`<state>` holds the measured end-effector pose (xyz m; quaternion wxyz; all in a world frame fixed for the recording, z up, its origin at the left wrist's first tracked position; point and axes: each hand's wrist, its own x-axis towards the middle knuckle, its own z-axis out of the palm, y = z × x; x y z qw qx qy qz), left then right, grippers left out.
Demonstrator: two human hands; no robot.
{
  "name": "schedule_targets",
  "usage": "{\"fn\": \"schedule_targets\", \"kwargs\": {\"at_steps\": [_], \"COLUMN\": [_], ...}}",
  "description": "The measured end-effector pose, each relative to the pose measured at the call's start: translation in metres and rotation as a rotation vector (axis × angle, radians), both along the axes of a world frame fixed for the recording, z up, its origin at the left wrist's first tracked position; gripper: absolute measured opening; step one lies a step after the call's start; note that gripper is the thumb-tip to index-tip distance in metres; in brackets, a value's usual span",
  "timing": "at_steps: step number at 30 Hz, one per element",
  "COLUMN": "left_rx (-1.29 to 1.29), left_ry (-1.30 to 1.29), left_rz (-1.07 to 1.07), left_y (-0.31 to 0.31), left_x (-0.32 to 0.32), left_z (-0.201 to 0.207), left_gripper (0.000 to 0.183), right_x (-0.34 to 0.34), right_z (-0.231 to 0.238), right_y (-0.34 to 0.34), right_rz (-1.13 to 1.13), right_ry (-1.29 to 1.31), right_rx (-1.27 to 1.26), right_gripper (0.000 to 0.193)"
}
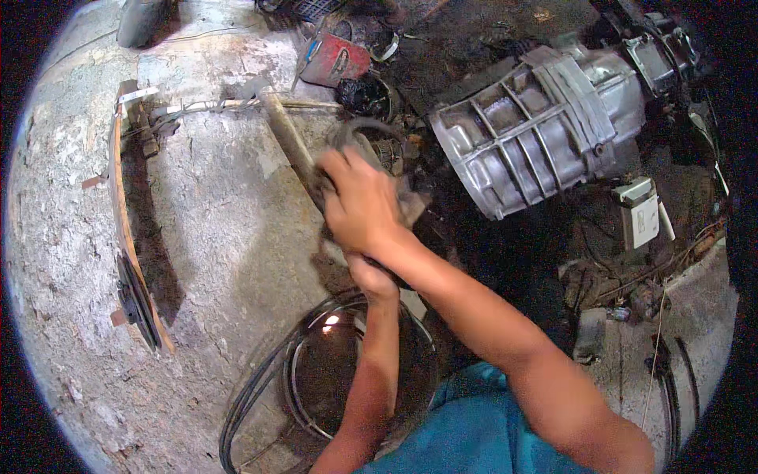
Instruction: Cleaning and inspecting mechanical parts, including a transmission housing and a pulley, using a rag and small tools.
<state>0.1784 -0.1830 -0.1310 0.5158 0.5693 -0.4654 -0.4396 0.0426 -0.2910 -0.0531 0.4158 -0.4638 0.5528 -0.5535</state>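
My right hand (359, 201) is over the middle of the view, its fingers curled and blurred by motion. A long dull metal pipe (290, 136) slants down from the upper left to the curled fingers; whether they grip it is not clear. A blurred grey curved piece (367, 130) shows just beyond the knuckles. Below and partly behind the right wrist is my left hand (369, 278), bent at the wrist, with its fingers hidden. The two hands overlap, and what lies beneath them cannot be made out.
A large ribbed metal gearbox housing (521, 134) lies at the upper right. Nearby are a small whitish box (638, 213) and a red container (335, 61). Black hose or cable coils (272, 363) ring a dark round pan near my left forearm. A curved strip (118, 182) lies left on rough concrete.
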Motion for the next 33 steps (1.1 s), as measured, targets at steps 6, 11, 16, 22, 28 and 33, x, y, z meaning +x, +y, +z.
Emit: {"fn": "schedule_targets", "kwargs": {"at_steps": [6,11,16,22,28,33], "left_rx": [0.154,0.140,0.048,0.112,0.059,0.137], "left_ry": [0.209,-0.009,-0.084,-0.363,-0.289,-0.254], "left_rz": [0.095,0.157,0.171,0.004,0.095,0.060], "left_y": [-0.016,-0.025,-0.032,-0.032,-0.031,-0.028], "left_x": [-0.026,-0.068,-0.065,-0.075,-0.077,-0.079], "left_z": [0.005,0.040,0.057,0.061,0.057,0.059], "left_gripper": [0.064,0.067,0.063,0.048,0.049,0.052], "right_x": [0.000,-0.045,-0.063,-0.032,-0.028,-0.066], "right_z": [-0.009,-0.108,-0.137,-0.030,-0.120,-0.191], "right_y": [0.072,0.231,0.229,0.094,0.215,0.195], "right_rz": [-0.042,0.180,-0.030,-0.051,-0.028,0.161], "right_ry": [-0.008,0.395,0.089,-0.138,0.039,0.276], "right_rx": [0.037,0.252,0.508,0.074,0.157,0.803], "right_gripper": [0.030,0.041,0.032,0.037,0.036,0.031]}}
